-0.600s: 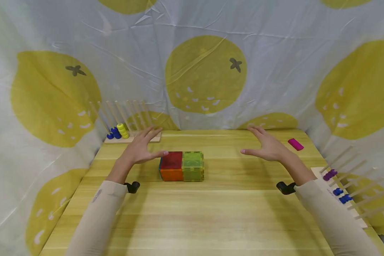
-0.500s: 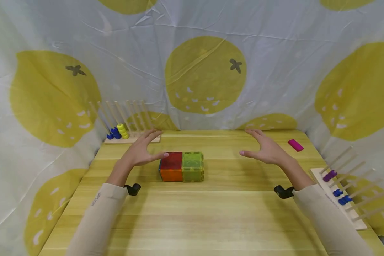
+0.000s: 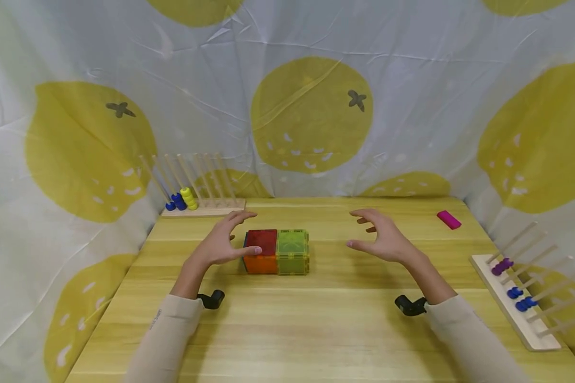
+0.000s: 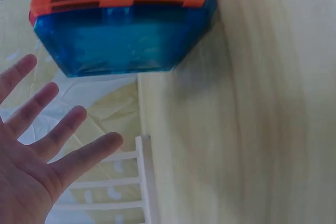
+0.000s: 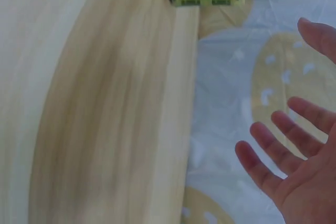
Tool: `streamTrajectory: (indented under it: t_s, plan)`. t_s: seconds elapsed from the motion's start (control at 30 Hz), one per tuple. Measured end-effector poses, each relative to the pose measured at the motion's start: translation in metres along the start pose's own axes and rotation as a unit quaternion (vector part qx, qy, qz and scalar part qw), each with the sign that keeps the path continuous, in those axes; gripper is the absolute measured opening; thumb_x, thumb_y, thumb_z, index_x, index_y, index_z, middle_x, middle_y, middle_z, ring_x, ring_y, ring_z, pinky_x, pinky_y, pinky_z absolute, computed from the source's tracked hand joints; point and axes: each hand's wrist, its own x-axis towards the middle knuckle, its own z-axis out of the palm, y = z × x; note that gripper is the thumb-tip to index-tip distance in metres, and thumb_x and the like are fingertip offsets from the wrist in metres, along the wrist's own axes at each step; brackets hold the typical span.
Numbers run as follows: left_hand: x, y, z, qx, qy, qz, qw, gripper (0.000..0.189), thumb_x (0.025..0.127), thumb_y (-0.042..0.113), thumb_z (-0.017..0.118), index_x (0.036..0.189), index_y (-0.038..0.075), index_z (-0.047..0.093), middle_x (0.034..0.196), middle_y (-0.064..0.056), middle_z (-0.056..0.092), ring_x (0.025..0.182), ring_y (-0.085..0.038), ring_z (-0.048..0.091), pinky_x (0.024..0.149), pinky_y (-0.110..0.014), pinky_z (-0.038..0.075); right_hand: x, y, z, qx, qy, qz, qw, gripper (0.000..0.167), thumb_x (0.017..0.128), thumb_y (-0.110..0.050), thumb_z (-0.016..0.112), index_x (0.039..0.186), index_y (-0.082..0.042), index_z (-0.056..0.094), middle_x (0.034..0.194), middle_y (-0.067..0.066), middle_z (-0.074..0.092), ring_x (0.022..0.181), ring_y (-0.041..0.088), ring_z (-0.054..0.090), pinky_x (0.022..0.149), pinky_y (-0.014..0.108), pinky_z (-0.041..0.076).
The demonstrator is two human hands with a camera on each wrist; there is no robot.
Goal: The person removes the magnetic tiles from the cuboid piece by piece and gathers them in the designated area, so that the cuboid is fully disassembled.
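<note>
Two cubes of see-through magnetic tiles stand side by side on the wooden table [image 3: 292, 330]. The left cube [image 3: 260, 264] has a red top, an orange front and a blue side [image 4: 115, 40]; its neighbour is a yellow-green cube [image 3: 292, 260]. My left hand [image 3: 219, 242] hovers at the left of the pair, fingers spread and slightly bent, and its thumb overlaps the red top in the head view. Over the table to the right of the cubes hangs my right hand [image 3: 383, 238], fingers loosely curved, palm facing them. Neither hand holds anything.
At the back left stands a wooden peg rack [image 3: 206, 208] with blue and yellow beads. A second peg rack [image 3: 517, 308] with purple and blue beads lies along the right edge. A magenta block [image 3: 449, 219] rests at the back right. A patterned curtain [image 3: 311, 122] hangs behind.
Both hands have drawn back toward the near side and come closer together, the right one shifting left. Their fingers are bent more. The head view has shifted a little; the cubes stay put.
</note>
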Motion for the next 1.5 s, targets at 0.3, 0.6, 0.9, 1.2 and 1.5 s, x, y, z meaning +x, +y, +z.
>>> streamTrajectory:
  t_s: [0.3,0.6,0.9,1.2,1.5]
  plan:
    - [-0.005,-0.005,0.022,-0.078,0.008,0.013,0.9969,0.078,0.083,0.044,0.086,0.15,0.042,0.047,0.162,0.0,0.037,0.145,-0.038,0.04,0.101,-0.064,0.052,0.009,-0.019,0.032,0.03,-0.016,-0.018,0.9993,0.074,0.089,-0.043,0.081,0.152,-0.022,0.048,0.149,0.004,0.051,0.131,0.03,0.055,0.102,0.054,0.052]
    - [-0.007,-0.01,0.03,-0.042,0.033,0.034,0.998,0.072,0.082,0.046,0.086,0.147,0.036,0.054,0.152,0.002,0.051,0.138,-0.031,0.051,0.096,-0.055,0.057,0.016,-0.028,0.054,0.065,-0.02,-0.034,0.9971,0.072,0.089,-0.041,0.08,0.151,-0.023,0.049,0.148,0.002,0.051,0.13,0.034,0.056,0.1,0.053,0.054]
    - [-0.008,-0.014,0.036,-0.046,0.045,0.038,0.9972,0.066,0.083,0.045,0.085,0.142,0.031,0.06,0.146,0.002,0.058,0.135,-0.029,0.055,0.109,-0.065,0.044,0.021,-0.034,0.066,0.088,-0.034,-0.036,0.9949,0.072,0.089,-0.039,0.081,0.151,-0.021,0.049,0.152,0.011,0.05,0.13,0.038,0.056,0.099,0.057,0.054]
    - [-0.01,-0.016,0.038,-0.064,0.056,0.034,0.9958,0.069,0.083,0.042,0.086,0.144,0.025,0.061,0.145,0.002,0.058,0.136,-0.03,0.054,0.111,-0.066,0.042,0.033,-0.041,0.08,0.091,-0.047,-0.037,0.9941,0.073,0.088,-0.037,0.083,0.15,-0.018,0.051,0.142,0.012,0.053,0.125,0.038,0.057,0.098,0.054,0.055]
    - [-0.008,-0.018,0.04,-0.069,0.054,0.035,0.9955,0.069,0.083,0.041,0.086,0.145,0.026,0.06,0.145,0.004,0.058,0.135,-0.029,0.054,0.11,-0.064,0.043,0.041,-0.047,0.093,0.09,-0.046,-0.04,0.9941,0.075,0.086,-0.037,0.084,0.148,-0.01,0.053,0.136,0.012,0.051,0.115,0.037,0.057,0.095,0.053,0.057]
